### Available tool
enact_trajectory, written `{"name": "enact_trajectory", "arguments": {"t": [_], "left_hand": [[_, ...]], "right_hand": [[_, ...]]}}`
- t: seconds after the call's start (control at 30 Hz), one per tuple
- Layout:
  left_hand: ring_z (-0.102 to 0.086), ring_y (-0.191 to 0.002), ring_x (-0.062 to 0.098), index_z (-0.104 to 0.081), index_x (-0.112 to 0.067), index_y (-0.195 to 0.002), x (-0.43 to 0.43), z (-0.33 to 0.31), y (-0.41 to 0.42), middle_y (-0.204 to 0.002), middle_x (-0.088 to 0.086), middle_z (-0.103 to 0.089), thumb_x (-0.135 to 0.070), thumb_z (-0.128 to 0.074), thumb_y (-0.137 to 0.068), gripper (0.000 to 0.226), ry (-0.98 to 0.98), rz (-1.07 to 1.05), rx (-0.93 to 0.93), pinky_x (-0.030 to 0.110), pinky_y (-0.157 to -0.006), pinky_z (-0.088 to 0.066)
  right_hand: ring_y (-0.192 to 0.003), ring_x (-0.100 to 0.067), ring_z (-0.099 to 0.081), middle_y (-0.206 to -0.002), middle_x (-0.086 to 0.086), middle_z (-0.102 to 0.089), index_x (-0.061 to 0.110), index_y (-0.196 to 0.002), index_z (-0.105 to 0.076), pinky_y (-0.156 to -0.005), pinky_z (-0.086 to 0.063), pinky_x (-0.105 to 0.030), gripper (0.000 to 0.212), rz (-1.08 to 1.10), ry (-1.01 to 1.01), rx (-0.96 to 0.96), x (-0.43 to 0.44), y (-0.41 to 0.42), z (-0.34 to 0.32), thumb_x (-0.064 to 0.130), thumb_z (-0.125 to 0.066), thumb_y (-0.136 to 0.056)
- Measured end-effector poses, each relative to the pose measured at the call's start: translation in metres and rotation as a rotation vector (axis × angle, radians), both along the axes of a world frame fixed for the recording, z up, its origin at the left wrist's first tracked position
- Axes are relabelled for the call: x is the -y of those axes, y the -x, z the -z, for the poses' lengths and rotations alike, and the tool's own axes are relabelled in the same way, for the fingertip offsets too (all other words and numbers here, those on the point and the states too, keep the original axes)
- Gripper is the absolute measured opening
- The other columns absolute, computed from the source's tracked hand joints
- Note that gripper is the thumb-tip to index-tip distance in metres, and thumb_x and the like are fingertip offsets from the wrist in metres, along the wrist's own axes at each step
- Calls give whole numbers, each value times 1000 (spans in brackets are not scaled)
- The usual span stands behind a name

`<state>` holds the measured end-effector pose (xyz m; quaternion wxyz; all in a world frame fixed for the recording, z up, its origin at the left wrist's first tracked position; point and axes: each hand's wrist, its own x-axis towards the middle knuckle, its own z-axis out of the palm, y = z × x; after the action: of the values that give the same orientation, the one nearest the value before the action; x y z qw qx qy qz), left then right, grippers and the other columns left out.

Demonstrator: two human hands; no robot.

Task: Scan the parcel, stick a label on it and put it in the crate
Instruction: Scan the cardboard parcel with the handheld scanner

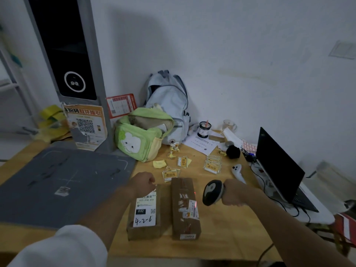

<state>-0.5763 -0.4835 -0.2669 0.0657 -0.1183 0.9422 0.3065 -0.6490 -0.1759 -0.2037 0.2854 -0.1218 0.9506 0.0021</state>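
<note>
**Scanning the right-hand parcel**

From the head camera we see two brown parcels lying side by side on the tabletop (221,237). We take the right parcel (185,207) as our landmark. Just to its right, our right hand (234,192) is clenched around the grip of the scanner (212,192), whose head points at the parcel; a red glow falls on the barcode sticker (192,209) on its right edge. To its left lies the second parcel (144,212), and our left hand (143,183) rests at that parcel's far end, fingers curled in; whether it grips anything we cannot tell. No crate is in view.

We judge the scan is the step in hand. To do it well, we should keep the red line across the whole barcode, hold the scanner steady and clear of the sticker, and keep the parcel flat.

Readable writing: the left parcel's white label (145,210) shows "032" in a black box and handwritten "4-2-6". Beyond the right parcel lie yellow stickers (212,167) printed 退回件; one of these is likely the label to stick on. The rest is too small to read.
</note>
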Motion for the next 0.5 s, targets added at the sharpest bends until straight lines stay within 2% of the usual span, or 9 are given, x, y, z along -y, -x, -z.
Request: {"name": "enact_trajectory", "arguments": {"t": [0.17, 0.27, 0.37, 0.5], "left_hand": [[-62, -103, 24, -66, -8, -110, -4, 3, -4, -114, 10, -66, -20, -60, -85, 28, -8, 24, -2, 30, -86, -49], [-62, -102, 23, -67, -8, -108, -4, 5, -5, -114, 11, -66, -19, -60, -85, 26, -15, 27, -10, 27, -81, -46], [-61, -104, 23, -67, -9, -108, -4, 6, -5, -114, 10, -66, -18, -59, -85, 26, -10, 27, -17, 26, -82, -45], [-60, -107, 23, -65, -8, -112, -7, 5, -3, -116, 10, -66, -19, -59, -87, 29, 1, 38, -15, 28, -86, -46]], "right_hand": [[-37, -15, -42, -52, -3, -48, 11, -63, -46, -42, -39, -22, 16, 40, 4, -1, -2, -3, -1, 10, -53, -77], [-46, -16, -47, -59, -3, -50, 14, -61, -44, -52, -45, -26, 23, 97, 66, -18, -3, -3, -4, 10, -59, -78], [-39, -18, -35, -52, -6, -41, 11, -57, -37, -46, -35, -27, 26, 96, 40, 32, -4, -2, 2, 6, -51, -78], [-39, -16, -41, -51, -5, -47, 11, -59, -48, -43, -37, -23, 19, 53, -2, 2, -2, -2, 3, 7, -54, -76]]}}
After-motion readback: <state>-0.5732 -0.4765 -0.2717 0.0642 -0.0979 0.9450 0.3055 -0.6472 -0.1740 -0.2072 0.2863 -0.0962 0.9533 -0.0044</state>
